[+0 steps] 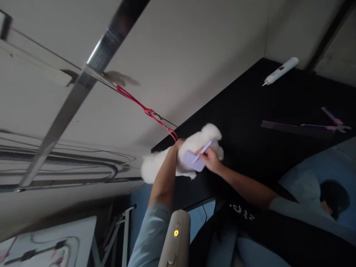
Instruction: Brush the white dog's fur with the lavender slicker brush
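A white, fluffy animal (155, 167), which looks like a small dog, is on the near-left edge of a black table (239, 107). My left hand (180, 143) is at its middle, beside the lower end of a red looped cord (130, 96); the fur and my wrist hide most of its fingers. My right hand (211, 160) is closed around the handle of a light purple slicker brush (191, 160). The brush's wide head lies against or just over the white fur.
On the table are a white nozzle-tipped bottle (282, 71), a comb (289, 128) and pink-handled scissors (332, 126). The red cord clips toward a metal bar (83, 85). A beige device with a yellow light (178, 237) stands close in front.
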Action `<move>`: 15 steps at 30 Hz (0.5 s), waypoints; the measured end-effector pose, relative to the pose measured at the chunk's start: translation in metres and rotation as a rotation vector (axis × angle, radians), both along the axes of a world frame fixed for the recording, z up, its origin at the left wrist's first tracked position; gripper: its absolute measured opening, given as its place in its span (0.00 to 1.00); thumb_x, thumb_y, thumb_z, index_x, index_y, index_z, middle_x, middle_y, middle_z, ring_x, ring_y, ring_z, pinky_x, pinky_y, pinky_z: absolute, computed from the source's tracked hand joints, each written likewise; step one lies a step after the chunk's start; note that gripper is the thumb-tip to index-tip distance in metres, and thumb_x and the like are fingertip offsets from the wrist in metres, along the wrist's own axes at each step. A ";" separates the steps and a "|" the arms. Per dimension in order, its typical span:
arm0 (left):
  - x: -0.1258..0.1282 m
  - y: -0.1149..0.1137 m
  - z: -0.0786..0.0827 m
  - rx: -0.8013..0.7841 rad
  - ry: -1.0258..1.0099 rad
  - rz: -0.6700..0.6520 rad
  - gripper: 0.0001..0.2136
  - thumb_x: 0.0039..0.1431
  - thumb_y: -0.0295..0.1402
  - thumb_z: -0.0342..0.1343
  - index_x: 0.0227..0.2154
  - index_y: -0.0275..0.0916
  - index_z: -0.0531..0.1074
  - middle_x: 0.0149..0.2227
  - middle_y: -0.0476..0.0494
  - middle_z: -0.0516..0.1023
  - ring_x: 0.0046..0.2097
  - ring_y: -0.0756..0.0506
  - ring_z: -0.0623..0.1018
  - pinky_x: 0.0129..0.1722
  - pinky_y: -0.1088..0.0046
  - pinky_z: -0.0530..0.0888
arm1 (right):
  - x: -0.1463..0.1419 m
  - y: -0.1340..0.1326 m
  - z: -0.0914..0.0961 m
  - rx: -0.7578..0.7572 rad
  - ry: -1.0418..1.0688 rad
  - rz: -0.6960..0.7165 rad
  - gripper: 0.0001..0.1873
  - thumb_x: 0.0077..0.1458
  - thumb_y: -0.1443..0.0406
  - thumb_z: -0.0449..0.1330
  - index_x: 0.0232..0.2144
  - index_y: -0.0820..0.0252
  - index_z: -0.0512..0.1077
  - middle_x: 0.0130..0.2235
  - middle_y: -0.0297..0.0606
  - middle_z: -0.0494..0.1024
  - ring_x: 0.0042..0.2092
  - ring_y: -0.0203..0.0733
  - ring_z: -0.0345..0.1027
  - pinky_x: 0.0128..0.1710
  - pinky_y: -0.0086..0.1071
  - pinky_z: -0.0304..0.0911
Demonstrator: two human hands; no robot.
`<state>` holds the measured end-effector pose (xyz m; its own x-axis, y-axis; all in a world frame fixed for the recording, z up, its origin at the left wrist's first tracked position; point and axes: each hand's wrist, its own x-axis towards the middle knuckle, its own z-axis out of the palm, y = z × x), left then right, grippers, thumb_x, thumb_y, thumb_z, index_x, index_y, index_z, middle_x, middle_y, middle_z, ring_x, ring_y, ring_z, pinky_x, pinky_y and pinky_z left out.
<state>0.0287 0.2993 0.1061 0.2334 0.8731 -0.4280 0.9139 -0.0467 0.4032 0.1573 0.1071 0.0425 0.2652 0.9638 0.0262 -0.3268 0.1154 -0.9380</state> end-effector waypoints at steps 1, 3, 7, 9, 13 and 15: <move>0.003 -0.003 -0.005 -0.022 0.049 0.003 0.14 0.66 0.30 0.54 0.24 0.31 0.75 0.21 0.45 0.74 0.37 0.46 0.77 0.44 0.72 0.75 | 0.008 0.002 -0.001 -0.031 0.025 -0.118 0.15 0.50 0.52 0.63 0.35 0.54 0.71 0.38 0.45 0.81 0.41 0.51 0.77 0.45 0.46 0.73; 0.014 -0.005 -0.014 -0.050 0.135 0.005 0.17 0.67 0.32 0.53 0.22 0.32 0.74 0.20 0.45 0.72 0.36 0.46 0.77 0.42 0.74 0.73 | 0.024 0.000 -0.004 -0.045 0.053 -0.372 0.15 0.52 0.51 0.62 0.36 0.53 0.70 0.40 0.45 0.81 0.44 0.51 0.77 0.48 0.46 0.72; 0.037 -0.007 -0.019 0.000 0.177 -0.046 0.19 0.68 0.35 0.54 0.20 0.35 0.72 0.20 0.45 0.71 0.34 0.45 0.77 0.38 0.73 0.70 | 0.021 -0.020 -0.003 0.012 0.064 -0.262 0.15 0.48 0.52 0.66 0.34 0.53 0.70 0.39 0.43 0.82 0.45 0.50 0.78 0.47 0.44 0.73; 0.038 -0.012 -0.012 0.054 0.170 -0.063 0.20 0.70 0.38 0.50 0.22 0.35 0.73 0.22 0.43 0.73 0.34 0.45 0.77 0.37 0.72 0.68 | 0.015 -0.025 -0.002 -0.012 0.108 -0.094 0.17 0.47 0.51 0.67 0.32 0.54 0.71 0.35 0.40 0.82 0.39 0.49 0.79 0.42 0.43 0.74; 0.022 -0.031 0.004 0.266 0.169 -0.105 0.24 0.73 0.40 0.42 0.26 0.35 0.75 0.28 0.38 0.78 0.36 0.44 0.77 0.36 0.70 0.67 | 0.040 -0.021 -0.009 -0.099 0.193 -0.263 0.21 0.48 0.48 0.67 0.36 0.54 0.69 0.33 0.36 0.81 0.36 0.45 0.78 0.39 0.39 0.73; 0.018 -0.047 0.005 0.377 0.169 -0.205 0.24 0.73 0.40 0.41 0.27 0.35 0.75 0.30 0.37 0.79 0.35 0.43 0.78 0.36 0.68 0.67 | 0.058 -0.021 -0.012 -0.126 0.182 -0.378 0.21 0.48 0.50 0.69 0.37 0.55 0.69 0.33 0.35 0.82 0.36 0.43 0.78 0.39 0.37 0.72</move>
<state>0.0469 0.2526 0.1110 0.3720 0.9181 -0.1367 0.9219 -0.3484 0.1693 0.2148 0.0861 0.0309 0.5896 0.7907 -0.1650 -0.4449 0.1474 -0.8834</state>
